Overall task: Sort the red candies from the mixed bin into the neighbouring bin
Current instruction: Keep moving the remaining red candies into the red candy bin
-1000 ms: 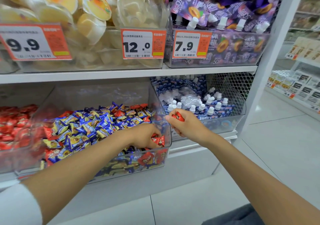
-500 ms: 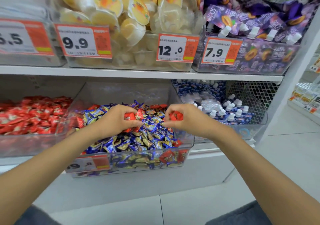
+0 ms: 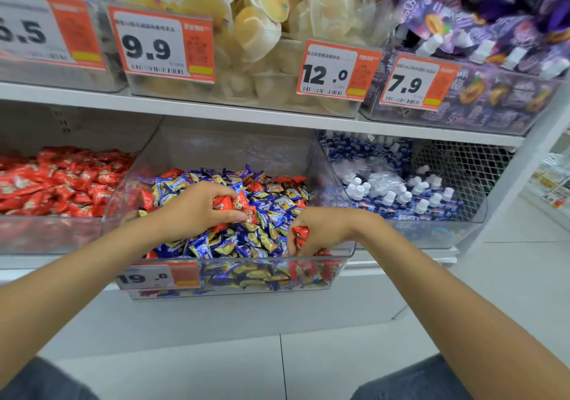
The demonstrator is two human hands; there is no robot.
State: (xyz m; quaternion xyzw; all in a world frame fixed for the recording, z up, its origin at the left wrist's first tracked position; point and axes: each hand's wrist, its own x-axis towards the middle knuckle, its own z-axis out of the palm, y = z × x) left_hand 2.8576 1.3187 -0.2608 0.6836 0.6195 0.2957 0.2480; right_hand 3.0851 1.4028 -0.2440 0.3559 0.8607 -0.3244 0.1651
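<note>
The clear mixed bin on the lower shelf holds mostly blue-wrapped candies with some red ones among them. My left hand is over the middle of the pile and grips several red candies in its curled fingers. My right hand reaches down into the bin's front right corner, fingers curled round red candies. More red candies lie behind the front wall below that hand. To the left, the neighbouring bin is full of red candies.
A bin of white-capped blue pouches stands to the right, by a mesh panel. The upper shelf carries jelly cups and purple pouches, with price tags hanging in front. Below lie the shelf base and the tiled floor.
My view has shifted left and closer. My left hand has risen to the pile's middle holding red candies. My right hand has dropped from above the bin into its front right corner.
</note>
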